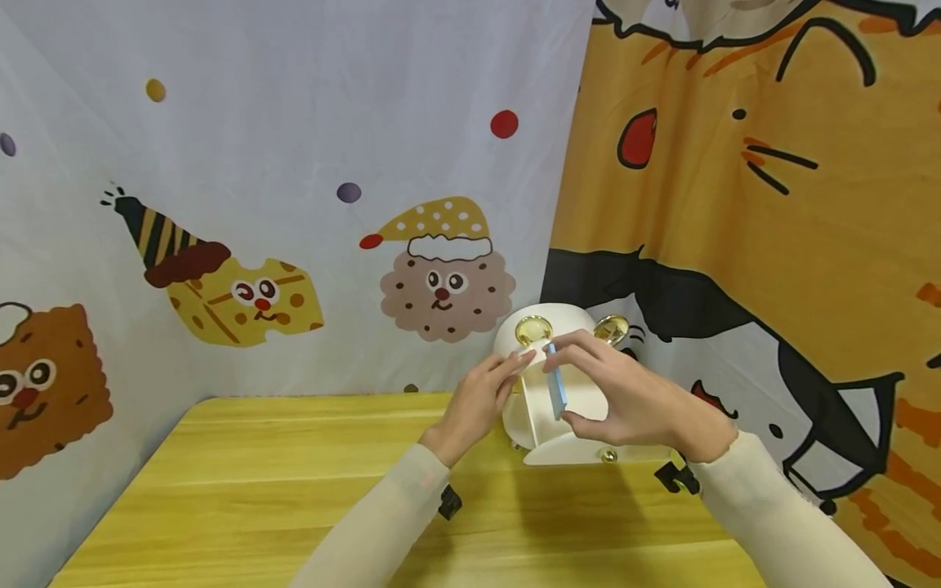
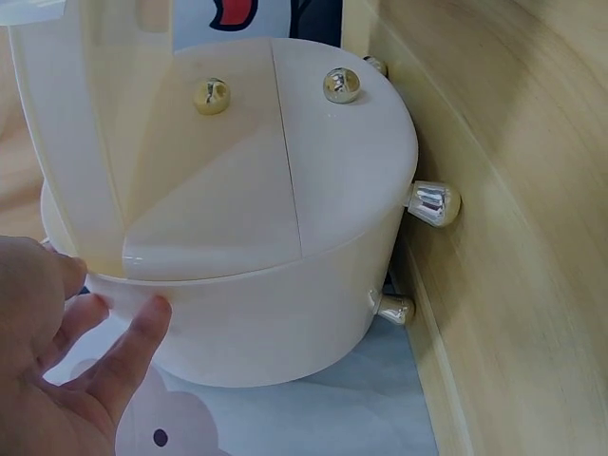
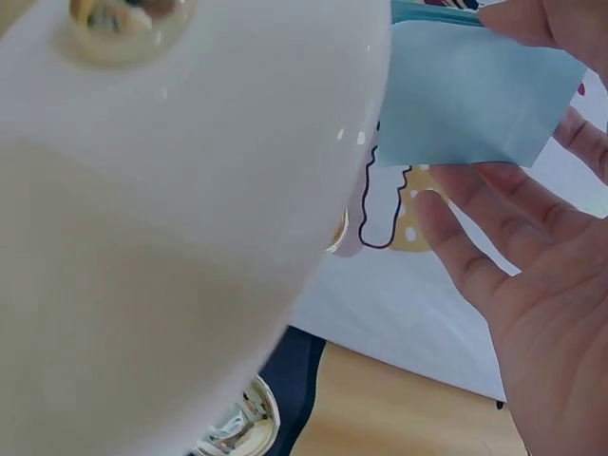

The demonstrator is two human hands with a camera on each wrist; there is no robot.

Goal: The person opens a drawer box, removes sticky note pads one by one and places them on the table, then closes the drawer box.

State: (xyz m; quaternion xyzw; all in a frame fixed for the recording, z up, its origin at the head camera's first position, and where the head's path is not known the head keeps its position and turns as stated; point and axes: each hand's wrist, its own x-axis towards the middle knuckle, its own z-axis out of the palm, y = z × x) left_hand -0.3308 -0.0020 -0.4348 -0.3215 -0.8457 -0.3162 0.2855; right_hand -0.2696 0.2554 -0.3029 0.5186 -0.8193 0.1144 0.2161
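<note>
A white rounded storage box [image 1: 566,451] with gold trim stands at the back of the table, its front compartment uncovered. My right hand [image 1: 635,396] holds a flat light-blue rectangular pad [image 1: 556,390] upright by its edges in front of that compartment. In the right wrist view the thumb overlaps the pad's [image 3: 475,100] upper edge and the fingertips meet its lower edge. My left hand [image 1: 474,408] is at the box's left side with fingers extended. The left wrist view shows its fingertips [image 2: 152,313] right at the white side wall, below the compartment's rim.
The box has gold knobs [image 2: 212,96] on its front, gold feet [image 2: 434,203] underneath and two round gold pieces [image 1: 533,330] on top. It stands on a yellow wood-grain table [image 1: 294,490]. A cartoon-printed curtain [image 1: 331,98] hangs close behind and to the right.
</note>
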